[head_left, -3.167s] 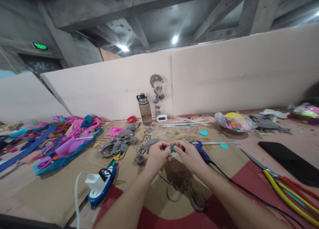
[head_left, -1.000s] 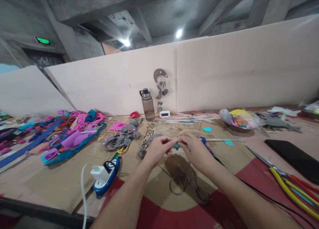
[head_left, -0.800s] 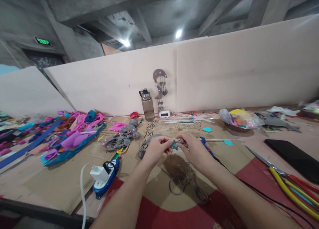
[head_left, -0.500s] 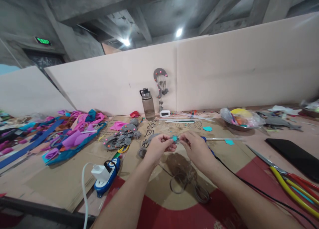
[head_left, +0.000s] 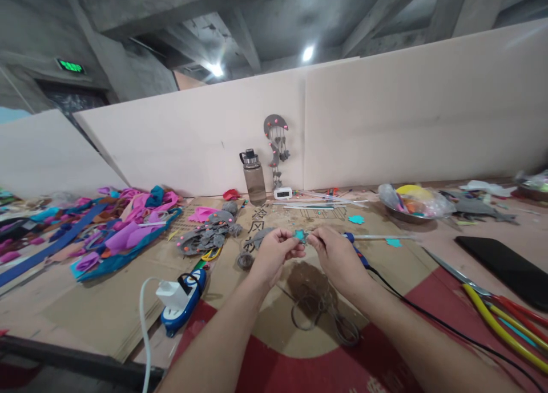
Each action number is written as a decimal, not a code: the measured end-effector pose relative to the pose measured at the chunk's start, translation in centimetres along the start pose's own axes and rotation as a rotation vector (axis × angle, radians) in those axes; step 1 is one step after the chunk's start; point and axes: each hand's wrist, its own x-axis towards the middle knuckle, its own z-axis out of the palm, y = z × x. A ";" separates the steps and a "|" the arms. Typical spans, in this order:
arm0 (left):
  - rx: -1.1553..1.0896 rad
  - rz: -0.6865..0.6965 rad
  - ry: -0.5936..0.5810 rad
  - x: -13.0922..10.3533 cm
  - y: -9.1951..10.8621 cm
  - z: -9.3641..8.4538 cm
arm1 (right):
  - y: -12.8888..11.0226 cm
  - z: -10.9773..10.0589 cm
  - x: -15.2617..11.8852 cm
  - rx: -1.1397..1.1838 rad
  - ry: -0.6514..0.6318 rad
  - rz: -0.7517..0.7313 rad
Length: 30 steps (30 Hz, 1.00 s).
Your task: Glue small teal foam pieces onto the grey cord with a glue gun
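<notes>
Between the thumb and fingers of my left hand (head_left: 276,255) is a small teal star-shaped piece (head_left: 299,235), held above the cardboard. My right hand (head_left: 336,255) pinches close to the star's right side; what lies between its fingertips is too small to make out. Below the hands, a loose tangle of grey cord (head_left: 303,327) rests on the cardboard (head_left: 286,344). Partly hidden behind my right hand is a blue glue gun (head_left: 362,258) with a clear glue stick. Two teal flower-shaped cutouts lie beyond it, one at the back (head_left: 356,219) and one to the right (head_left: 393,242).
Grey felt pieces with pink dots (head_left: 205,236) and a blue power strip (head_left: 182,310) lie left. Behind stand a bottle (head_left: 254,182) and a hanging grey moon ornament (head_left: 276,136). Right are a bowl (head_left: 411,215), large scissors (head_left: 483,302) and a black phone (head_left: 505,267).
My right hand's fingertips have shifted slightly beside the star. The star stays in my left hand, and the view has tilted a little.
</notes>
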 end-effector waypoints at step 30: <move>-0.071 0.328 0.258 1.6 0.2 -1.7 | 6.9 -2.7 1.7 -0.475 -0.143 0.255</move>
